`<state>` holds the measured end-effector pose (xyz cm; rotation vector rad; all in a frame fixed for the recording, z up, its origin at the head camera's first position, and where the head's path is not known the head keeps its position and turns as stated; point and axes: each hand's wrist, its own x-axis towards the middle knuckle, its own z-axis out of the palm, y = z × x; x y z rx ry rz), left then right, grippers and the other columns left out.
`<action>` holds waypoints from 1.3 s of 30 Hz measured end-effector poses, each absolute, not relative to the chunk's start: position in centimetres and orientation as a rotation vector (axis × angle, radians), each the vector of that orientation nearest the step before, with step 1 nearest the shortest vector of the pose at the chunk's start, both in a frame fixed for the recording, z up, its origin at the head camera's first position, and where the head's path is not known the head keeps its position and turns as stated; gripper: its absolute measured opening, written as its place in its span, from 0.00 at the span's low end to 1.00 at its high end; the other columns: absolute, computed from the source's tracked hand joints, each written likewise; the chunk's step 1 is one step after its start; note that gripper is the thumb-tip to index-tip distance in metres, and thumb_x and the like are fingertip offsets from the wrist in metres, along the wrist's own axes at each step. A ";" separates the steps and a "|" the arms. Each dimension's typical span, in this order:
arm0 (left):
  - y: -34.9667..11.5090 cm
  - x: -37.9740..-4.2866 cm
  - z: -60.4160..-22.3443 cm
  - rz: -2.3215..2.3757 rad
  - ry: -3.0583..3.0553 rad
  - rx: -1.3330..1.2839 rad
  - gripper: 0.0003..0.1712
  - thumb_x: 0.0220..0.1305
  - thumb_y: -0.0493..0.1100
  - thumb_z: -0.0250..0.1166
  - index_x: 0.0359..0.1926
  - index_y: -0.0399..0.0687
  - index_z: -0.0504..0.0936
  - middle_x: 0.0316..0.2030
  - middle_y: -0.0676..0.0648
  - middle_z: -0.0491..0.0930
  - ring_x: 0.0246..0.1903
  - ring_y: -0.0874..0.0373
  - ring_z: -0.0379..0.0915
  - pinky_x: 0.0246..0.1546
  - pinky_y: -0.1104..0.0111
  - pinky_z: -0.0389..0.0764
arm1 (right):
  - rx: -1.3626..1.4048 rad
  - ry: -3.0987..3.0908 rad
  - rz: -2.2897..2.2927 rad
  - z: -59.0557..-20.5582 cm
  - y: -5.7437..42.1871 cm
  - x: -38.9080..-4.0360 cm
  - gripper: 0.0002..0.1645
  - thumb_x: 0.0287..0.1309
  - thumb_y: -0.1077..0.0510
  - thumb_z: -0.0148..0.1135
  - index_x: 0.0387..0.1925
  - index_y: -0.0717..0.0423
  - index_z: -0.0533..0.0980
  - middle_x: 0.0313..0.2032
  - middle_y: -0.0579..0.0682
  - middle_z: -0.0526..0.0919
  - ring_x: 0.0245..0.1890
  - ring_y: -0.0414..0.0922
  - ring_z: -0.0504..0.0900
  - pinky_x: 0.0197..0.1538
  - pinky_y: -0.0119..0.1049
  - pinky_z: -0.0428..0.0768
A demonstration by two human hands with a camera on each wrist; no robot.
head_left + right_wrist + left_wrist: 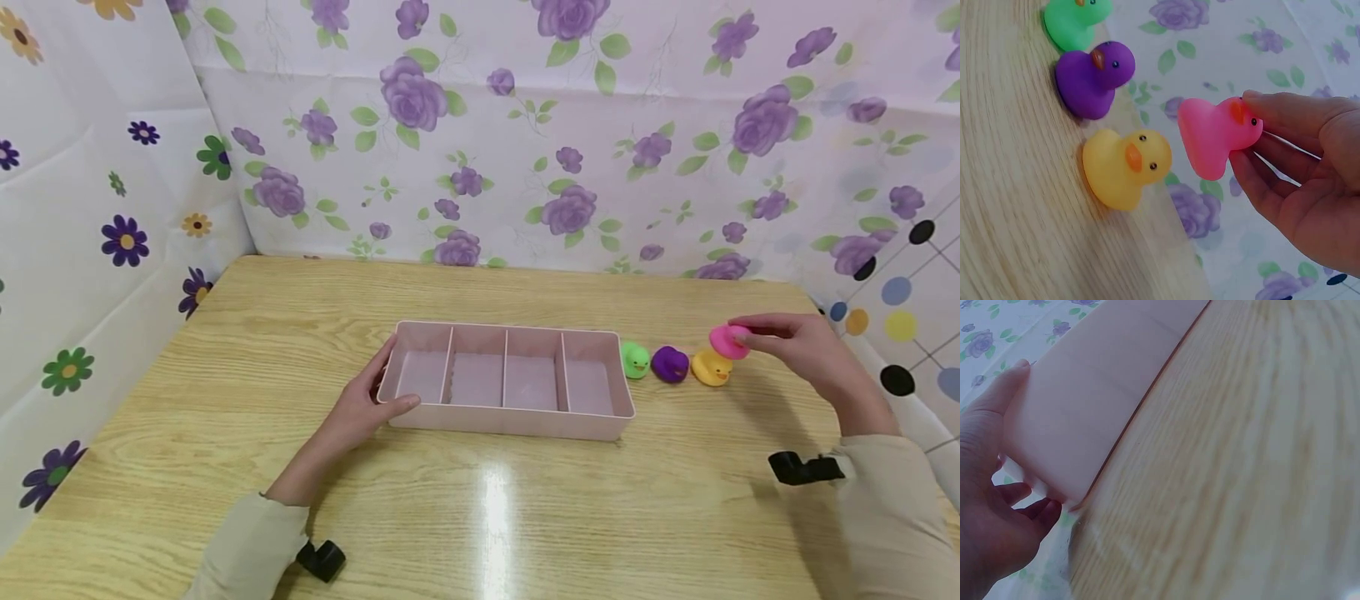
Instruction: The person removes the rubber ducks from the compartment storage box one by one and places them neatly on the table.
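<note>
My right hand (806, 354) pinches a pink rubber duck (1216, 137) by its head between thumb and fingers, lifted off the table near the yellow rubber duck (1125, 169). To the left of the yellow one sit a purple rubber duck (670, 365) and a green rubber duck (635, 360), the green one close against the box's right end. My left hand (363, 412) grips the left end of a pale pink box (502, 421) with several compartments, thumb on the near side and fingers round the end wall. No duck shows in the compartments.
The box and ducks stand on a wood-grain table (480, 517). Behind it hangs a cloth with purple roses (412, 96); flowered cloth (67, 250) covers the left side, and a dotted cloth (900, 325) the right.
</note>
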<state>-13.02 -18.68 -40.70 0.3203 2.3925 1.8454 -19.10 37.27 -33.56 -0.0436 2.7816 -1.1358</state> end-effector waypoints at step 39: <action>-18.7 -13.0 -40.8 1.849 2.384 0.321 0.52 0.60 0.36 0.68 0.77 0.52 0.45 0.68 0.32 0.57 0.59 0.38 0.65 0.48 0.67 0.76 | 0.021 2.762 -1.039 -37.9 41.3 -18.8 0.39 0.62 0.41 0.60 0.62 0.66 0.70 0.61 0.69 0.69 0.60 0.60 0.64 0.52 0.51 0.69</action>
